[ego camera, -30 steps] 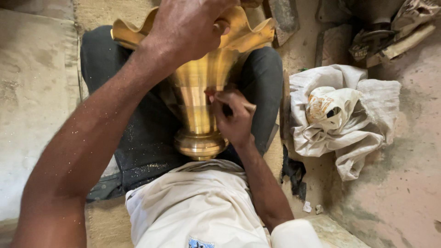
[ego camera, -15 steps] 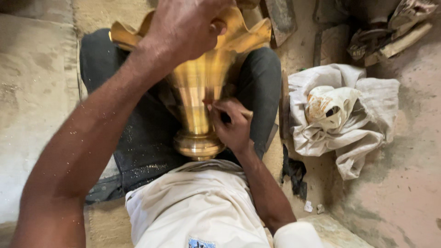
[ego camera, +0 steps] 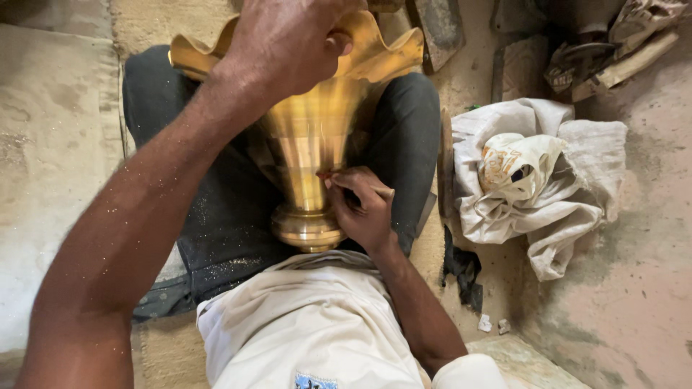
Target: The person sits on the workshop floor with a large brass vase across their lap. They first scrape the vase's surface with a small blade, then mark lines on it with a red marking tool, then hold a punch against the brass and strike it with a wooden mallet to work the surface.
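A tall brass vessel (ego camera: 306, 137) with a wavy flared rim rests between my legs, its narrow round foot pointing toward my body. My left hand (ego camera: 285, 39) grips the flared rim at the top of the view. Low on the vessel's stem, my right hand (ego camera: 360, 209) pinches a small thin tool (ego camera: 382, 191) with its reddish tip pressed against the brass. Fine metal dust speckles my left forearm and my dark trousers (ego camera: 223, 209).
A crumpled white sack with a bundle on it (ego camera: 533, 173) lies on the floor to the right. Dark rags (ego camera: 465, 270) sit beside my right elbow. Wooden pieces and scraps (ego camera: 613, 50) are piled at the top right. A pale mat (ego camera: 50, 144) covers the left.
My right hand has slid a little down and right along the stem with the tool. The vessel and my left hand have stayed almost still.
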`<action>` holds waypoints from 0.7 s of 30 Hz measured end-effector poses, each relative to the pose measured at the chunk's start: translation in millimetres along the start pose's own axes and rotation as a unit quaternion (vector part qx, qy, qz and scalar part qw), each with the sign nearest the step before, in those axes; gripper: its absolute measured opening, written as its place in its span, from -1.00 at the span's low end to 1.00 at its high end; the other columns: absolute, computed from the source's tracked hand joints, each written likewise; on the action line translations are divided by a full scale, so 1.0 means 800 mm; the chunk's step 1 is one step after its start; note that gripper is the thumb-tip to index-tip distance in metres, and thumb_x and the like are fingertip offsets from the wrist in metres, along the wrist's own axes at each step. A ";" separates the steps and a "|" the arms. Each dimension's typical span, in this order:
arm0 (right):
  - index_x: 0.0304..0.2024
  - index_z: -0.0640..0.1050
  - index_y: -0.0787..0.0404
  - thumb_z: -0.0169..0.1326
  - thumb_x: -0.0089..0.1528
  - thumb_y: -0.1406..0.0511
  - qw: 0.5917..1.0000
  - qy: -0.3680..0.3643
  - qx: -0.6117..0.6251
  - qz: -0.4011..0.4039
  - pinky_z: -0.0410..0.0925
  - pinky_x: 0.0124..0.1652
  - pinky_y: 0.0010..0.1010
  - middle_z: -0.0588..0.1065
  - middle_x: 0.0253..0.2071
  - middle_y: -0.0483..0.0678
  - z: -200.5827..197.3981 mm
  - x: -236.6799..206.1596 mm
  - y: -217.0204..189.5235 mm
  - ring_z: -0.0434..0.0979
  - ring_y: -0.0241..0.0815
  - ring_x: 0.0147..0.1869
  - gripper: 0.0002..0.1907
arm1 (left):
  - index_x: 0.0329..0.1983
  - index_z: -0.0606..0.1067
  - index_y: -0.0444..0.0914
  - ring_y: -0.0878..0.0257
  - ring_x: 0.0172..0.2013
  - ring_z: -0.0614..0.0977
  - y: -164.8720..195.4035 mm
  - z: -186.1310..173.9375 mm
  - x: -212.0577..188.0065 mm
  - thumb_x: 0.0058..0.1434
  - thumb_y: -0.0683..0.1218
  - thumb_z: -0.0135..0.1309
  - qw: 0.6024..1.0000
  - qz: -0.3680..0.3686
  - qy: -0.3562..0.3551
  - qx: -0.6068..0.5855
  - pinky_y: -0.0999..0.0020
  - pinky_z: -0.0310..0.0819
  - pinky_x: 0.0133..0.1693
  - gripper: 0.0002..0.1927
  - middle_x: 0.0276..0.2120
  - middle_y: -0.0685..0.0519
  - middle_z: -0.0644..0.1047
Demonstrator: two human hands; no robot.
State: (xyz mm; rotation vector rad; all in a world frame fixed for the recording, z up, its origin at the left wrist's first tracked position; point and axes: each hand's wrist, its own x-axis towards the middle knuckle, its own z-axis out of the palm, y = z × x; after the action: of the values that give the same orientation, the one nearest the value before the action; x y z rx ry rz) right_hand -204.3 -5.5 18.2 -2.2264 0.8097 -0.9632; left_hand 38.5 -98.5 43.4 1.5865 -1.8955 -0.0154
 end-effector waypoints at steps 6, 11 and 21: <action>-0.26 0.59 0.35 0.28 0.20 0.55 0.999 -0.015 0.006 0.033 0.44 -0.30 -0.42 0.63 -0.27 0.07 -0.001 -0.020 -0.005 0.64 -0.14 -0.27 -0.87 | 0.12 0.61 -0.20 0.21 -0.49 0.62 0.001 0.000 -0.003 0.33 -0.09 0.32 0.999 0.022 0.026 -0.010 0.22 0.54 -0.45 -0.69 -0.38 0.00 0.62; -0.22 0.56 0.33 0.24 0.23 0.55 0.999 -0.020 0.021 -0.014 0.50 -0.16 -0.37 0.63 -0.24 0.02 -0.003 -0.028 -0.007 0.68 -0.14 -0.16 -0.87 | 0.10 0.61 -0.20 0.20 -0.47 0.63 0.001 0.001 -0.001 0.30 -0.09 0.34 0.999 0.016 0.026 -0.019 0.18 0.55 -0.41 -0.68 -0.39 0.00 0.62; -0.26 0.56 0.32 0.25 0.20 0.54 0.999 -0.044 0.019 -0.003 0.52 -0.17 -0.38 0.65 -0.25 0.04 -0.005 -0.046 -0.002 0.69 -0.14 -0.15 -0.87 | 0.12 0.62 -0.20 0.23 -0.40 0.66 0.012 -0.020 0.009 0.27 -0.07 0.33 1.000 0.010 0.006 -0.015 0.26 0.59 -0.31 -0.64 -0.29 -0.01 0.66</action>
State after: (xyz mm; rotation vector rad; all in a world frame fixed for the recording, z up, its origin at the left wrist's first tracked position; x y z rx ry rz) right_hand -227.2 20.6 6.2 -2.2234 0.7392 -0.8710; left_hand 37.8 -96.1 63.4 1.5433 -1.8933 -0.0247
